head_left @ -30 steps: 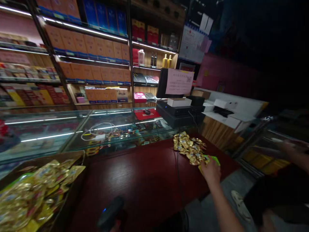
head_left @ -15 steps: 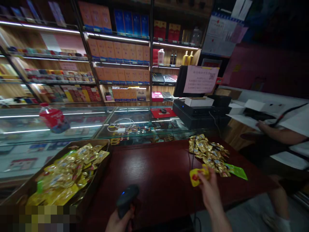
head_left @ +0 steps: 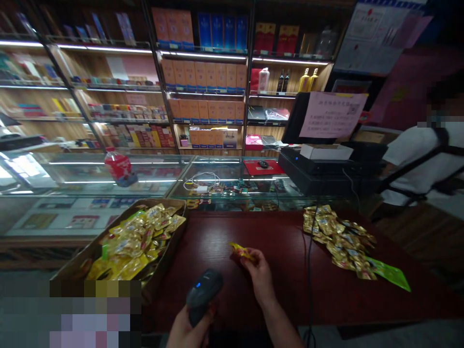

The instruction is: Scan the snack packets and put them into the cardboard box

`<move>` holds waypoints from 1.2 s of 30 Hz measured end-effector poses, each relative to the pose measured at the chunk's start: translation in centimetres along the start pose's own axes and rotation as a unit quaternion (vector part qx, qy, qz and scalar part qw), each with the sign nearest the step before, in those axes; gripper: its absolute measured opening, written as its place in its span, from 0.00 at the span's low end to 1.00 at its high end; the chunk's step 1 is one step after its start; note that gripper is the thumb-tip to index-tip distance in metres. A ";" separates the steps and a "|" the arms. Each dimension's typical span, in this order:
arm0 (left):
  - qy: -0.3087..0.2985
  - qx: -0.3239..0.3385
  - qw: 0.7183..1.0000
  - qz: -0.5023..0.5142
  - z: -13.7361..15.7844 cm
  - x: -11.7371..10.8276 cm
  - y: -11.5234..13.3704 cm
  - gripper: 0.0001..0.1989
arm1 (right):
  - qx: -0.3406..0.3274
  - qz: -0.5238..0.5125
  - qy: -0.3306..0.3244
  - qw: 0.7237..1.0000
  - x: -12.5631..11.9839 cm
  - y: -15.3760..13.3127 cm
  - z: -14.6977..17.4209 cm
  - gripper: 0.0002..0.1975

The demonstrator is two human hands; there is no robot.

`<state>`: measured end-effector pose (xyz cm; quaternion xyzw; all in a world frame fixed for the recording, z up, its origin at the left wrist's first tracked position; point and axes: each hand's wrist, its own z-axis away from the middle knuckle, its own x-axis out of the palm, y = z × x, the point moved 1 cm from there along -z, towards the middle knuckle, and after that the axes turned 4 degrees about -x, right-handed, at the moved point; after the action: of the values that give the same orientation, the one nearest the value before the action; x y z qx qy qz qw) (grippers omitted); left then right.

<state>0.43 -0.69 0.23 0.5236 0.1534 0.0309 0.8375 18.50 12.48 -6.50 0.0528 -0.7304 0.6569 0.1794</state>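
Observation:
My left hand point(head_left: 192, 326) is wrapped round the handle of a dark barcode scanner point(head_left: 206, 290), which has a small blue light on top. Just right of it, my right hand point(head_left: 259, 275) pinches a small yellow snack packet point(head_left: 239, 250) above the dark red table point(head_left: 217, 229). To the left, a cardboard box point(head_left: 170, 270) holds a heap of gold and yellow packets point(head_left: 139, 239). On the table's right side lies a pile of gold packets point(head_left: 337, 237), with a bright green packet point(head_left: 391, 273) at its near end.
A black cable point(head_left: 310, 270) hangs across the table's right part. Behind is a glass display counter point(head_left: 163, 176) with a red-labelled bottle point(head_left: 119, 166) and a monitor point(head_left: 295, 118). Another person point(head_left: 416, 154) stands at the right.
My right hand has moved left with the yellow packet, away from the gold pile and closer to the scanner. The view has swung to the right-hand person's upper body and shifted scenery rightward.

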 end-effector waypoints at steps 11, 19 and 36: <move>-0.028 0.009 1.000 -0.005 1.8 0.2 2.7 0.10 | -0.055 0.175 -0.047 0.982 -0.3 -0.3 0.9 0.09; -0.050 0.004 0.996 -0.067 2.6 0.5 2.5 0.12 | -0.043 0.162 -0.047 0.985 -1.0 -0.3 0.6 0.19; -0.066 0.064 0.983 -0.157 5.2 1.5 4.1 0.08 | 0.097 -0.125 0.001 0.987 -1.0 -1.4 2.3 0.15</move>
<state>3.76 -3.10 5.61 0.5465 0.1793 -0.1454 0.8050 19.42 9.86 -5.64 0.1601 -0.6506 0.6971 0.2552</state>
